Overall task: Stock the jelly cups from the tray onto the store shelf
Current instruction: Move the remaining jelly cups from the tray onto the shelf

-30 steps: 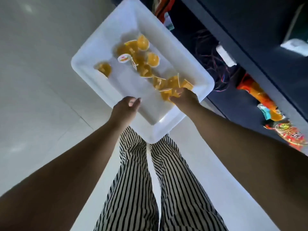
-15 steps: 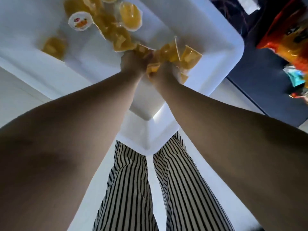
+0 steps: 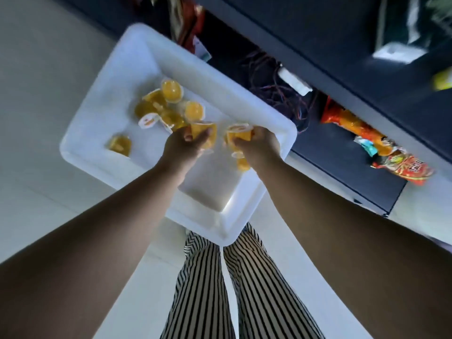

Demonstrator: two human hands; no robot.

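Note:
A white plastic tray (image 3: 102, 133) lies on the floor in front of me with several orange jelly cups (image 3: 171, 90) clustered at its far side and one lone cup (image 3: 119, 145) at its left. My left hand (image 3: 182, 146) grips orange jelly cups (image 3: 203, 132) above the tray's middle. Beside it, my right hand (image 3: 259, 148) holds more jelly cups (image 3: 238, 134), with one cup (image 3: 242, 162) showing under the palm. The dark store shelf (image 3: 342, 167) stands to the right of the tray.
Red and orange snack packets (image 3: 381, 148) lie on the low dark shelf at right. Tangled thin wires (image 3: 274, 86) and a white block (image 3: 294, 79) sit behind the tray. More packets (image 3: 188, 23) hang at the top. My striped trousers (image 3: 232, 289) are below the tray, on a pale floor (image 3: 36, 94).
Both hands had dug into the pile of cups; now they are lifted above the tray, each holding cups. The view has pulled back from the tray.

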